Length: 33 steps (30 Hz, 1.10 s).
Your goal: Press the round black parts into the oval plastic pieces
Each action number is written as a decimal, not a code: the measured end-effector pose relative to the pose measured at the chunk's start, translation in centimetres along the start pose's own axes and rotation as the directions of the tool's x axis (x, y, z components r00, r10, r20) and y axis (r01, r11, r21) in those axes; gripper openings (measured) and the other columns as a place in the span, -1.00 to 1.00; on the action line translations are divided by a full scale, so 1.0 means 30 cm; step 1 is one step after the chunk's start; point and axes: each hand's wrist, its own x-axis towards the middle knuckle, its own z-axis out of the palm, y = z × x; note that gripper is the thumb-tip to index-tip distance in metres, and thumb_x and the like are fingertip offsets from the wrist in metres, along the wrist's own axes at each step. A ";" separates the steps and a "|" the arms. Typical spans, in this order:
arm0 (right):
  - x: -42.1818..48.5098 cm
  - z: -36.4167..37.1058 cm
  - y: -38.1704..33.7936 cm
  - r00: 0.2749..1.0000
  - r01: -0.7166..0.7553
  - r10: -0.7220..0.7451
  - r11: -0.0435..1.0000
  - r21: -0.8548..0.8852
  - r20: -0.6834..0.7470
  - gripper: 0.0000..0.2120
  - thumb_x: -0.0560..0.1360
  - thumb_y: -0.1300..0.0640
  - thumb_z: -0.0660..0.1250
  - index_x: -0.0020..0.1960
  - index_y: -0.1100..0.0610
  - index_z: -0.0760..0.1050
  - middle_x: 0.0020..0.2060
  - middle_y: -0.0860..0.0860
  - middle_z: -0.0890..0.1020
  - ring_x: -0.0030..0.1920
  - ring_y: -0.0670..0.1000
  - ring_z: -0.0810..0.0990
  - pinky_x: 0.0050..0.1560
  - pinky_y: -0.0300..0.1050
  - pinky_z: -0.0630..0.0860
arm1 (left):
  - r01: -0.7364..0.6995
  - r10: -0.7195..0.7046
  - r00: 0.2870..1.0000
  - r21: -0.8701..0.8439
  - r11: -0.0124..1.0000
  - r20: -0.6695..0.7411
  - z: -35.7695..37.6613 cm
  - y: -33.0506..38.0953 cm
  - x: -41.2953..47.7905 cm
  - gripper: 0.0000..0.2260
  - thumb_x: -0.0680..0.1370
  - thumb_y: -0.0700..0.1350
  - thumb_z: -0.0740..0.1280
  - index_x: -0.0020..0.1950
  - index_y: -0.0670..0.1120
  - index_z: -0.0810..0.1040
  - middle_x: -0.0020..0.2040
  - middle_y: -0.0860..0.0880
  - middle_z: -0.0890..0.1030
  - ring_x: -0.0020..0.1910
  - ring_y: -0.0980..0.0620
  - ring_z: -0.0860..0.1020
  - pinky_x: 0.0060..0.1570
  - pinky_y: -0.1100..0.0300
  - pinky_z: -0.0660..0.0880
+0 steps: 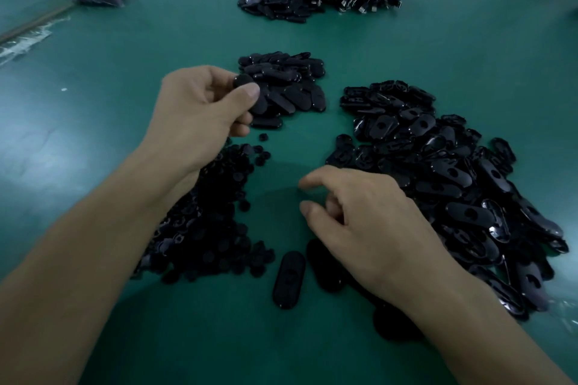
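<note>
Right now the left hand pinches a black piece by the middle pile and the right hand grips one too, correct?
No. The head view shows the right hand holding nothing, fingers loosely curled above the mat. The left hand does pinch a black piece by the middle pile.

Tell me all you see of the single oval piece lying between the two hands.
Black, smooth, plastic-looking oval piece with rounded ends and a round mark at its middle; hole or fitted part, unclear. It lies flat on the green mat, long side pointing away from the person, right of the pile of round parts, left of the right hand. Nothing visibly touches it.
</note>
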 end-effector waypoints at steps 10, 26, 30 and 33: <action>0.021 -0.007 -0.067 0.948 0.205 -0.175 0.975 -0.089 0.265 -0.58 0.59 -0.26 0.02 0.45 -0.40 0.24 -0.01 -0.11 0.29 0.07 -0.03 0.37 0.02 -0.10 0.43 | 0.087 -0.069 0.994 -0.222 0.971 0.090 0.064 0.013 -0.068 -0.93 0.55 -0.29 0.42 -0.10 -0.14 0.62 -0.31 -0.05 0.69 -0.34 0.06 0.67 -0.28 0.28 0.59; 0.017 0.005 -0.046 0.998 0.056 -0.055 0.998 -0.011 0.038 -0.89 0.62 -0.01 0.27 0.03 0.00 0.53 -0.11 -0.11 0.41 -0.07 -0.03 0.44 -0.06 0.04 0.51 | 0.100 -0.086 0.993 -0.202 0.974 0.079 0.064 0.014 -0.078 -0.90 0.50 -0.34 0.45 -0.10 -0.16 0.64 -0.33 -0.07 0.68 -0.34 0.02 0.67 -0.31 0.26 0.59; 0.016 0.002 -0.032 1.000 0.010 -0.009 0.997 -0.078 0.016 -0.92 0.65 0.06 0.21 0.05 0.01 0.48 -0.07 -0.08 0.38 -0.07 -0.03 0.41 -0.08 0.03 0.53 | 0.049 -0.023 0.989 -0.173 0.984 0.149 0.068 0.019 -0.097 -0.83 0.38 -0.30 0.52 -0.08 -0.14 0.64 -0.30 -0.11 0.70 -0.29 -0.03 0.69 -0.26 0.25 0.60; 0.017 0.002 -0.027 1.000 0.008 -0.008 0.997 -0.071 0.005 -0.93 0.65 0.14 0.22 0.05 0.04 0.48 -0.07 -0.07 0.38 -0.07 -0.03 0.40 -0.09 -0.01 0.51 | 0.072 -0.039 0.984 -0.191 0.979 0.174 0.070 0.024 -0.102 -0.77 0.34 -0.30 0.53 -0.05 -0.15 0.64 -0.28 -0.12 0.71 -0.26 -0.04 0.70 -0.26 0.26 0.60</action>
